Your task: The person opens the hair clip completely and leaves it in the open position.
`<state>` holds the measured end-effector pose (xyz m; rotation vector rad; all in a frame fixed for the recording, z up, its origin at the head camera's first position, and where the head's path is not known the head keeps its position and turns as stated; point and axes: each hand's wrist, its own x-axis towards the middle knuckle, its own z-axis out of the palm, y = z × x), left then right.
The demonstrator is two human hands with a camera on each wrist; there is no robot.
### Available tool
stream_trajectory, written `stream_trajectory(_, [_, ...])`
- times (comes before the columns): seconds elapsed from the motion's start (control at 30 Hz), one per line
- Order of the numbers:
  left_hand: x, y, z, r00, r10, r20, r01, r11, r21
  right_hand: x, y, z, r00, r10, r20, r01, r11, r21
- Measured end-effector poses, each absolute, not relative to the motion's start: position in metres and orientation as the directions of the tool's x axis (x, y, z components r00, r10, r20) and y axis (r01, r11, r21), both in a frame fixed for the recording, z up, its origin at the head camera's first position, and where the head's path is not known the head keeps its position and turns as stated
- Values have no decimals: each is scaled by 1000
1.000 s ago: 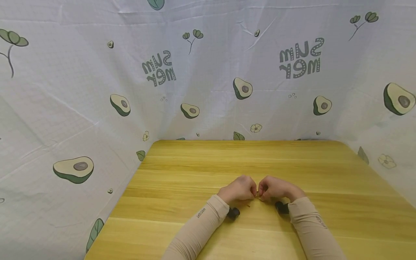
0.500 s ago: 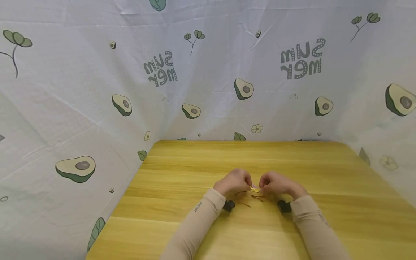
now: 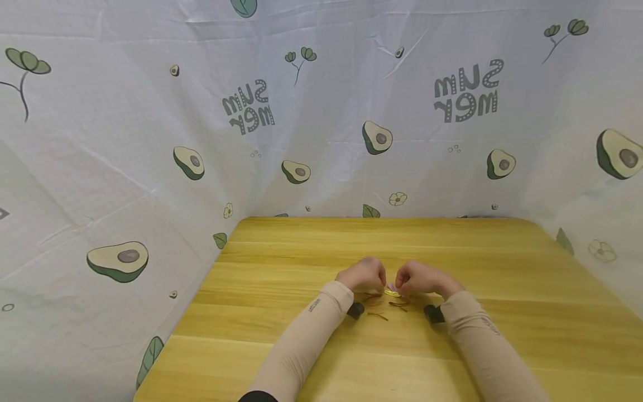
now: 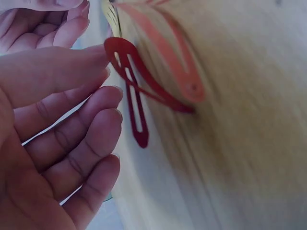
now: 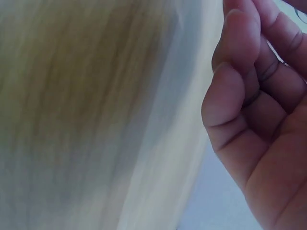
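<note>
Both hands meet over the middle of the table. My left hand (image 3: 365, 274) has its fingertips right at one end of a yellow hair clip (image 3: 391, 293); my right hand (image 3: 421, 277) has its fingertips close to the other end. Whether either pinches it I cannot tell. A purple hair clip (image 3: 392, 286) lies beside the yellow one. Past the left thumb, a red snap hair clip (image 4: 136, 79) stands spread open and overlaps the thumb tip in the left wrist view. An orange snap clip (image 4: 165, 45) is behind it. Curled right fingers (image 5: 225, 93) fill the right wrist view's edge.
The wooden table (image 3: 311, 251) reaches back to a white curtain (image 3: 321, 123) printed with avocados. Another brownish hair clip (image 3: 378, 316) lies nearest the body. Black wrist cameras (image 3: 355, 310) hang under both wrists.
Both hands have moved away from the body, from a brownish clip to the yellow clip, and that brownish clip now lies uncovered. In the last half second the hands have drawn slightly closer together.
</note>
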<state>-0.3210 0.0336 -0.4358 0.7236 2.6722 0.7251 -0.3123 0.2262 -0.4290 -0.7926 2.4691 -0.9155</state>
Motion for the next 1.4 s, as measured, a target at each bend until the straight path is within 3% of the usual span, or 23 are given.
stream_trajectory(0.87, [-327,40,-442,-809,570,-142,449,756,476,-314,222,-435,-790,-598,-136,-413,682,-604])
stream_trajectory(1.4, [-318,41,-442,-834,536,-131,408,759,507,-308,220,-435,-811,-568,-139,-386,700,-601])
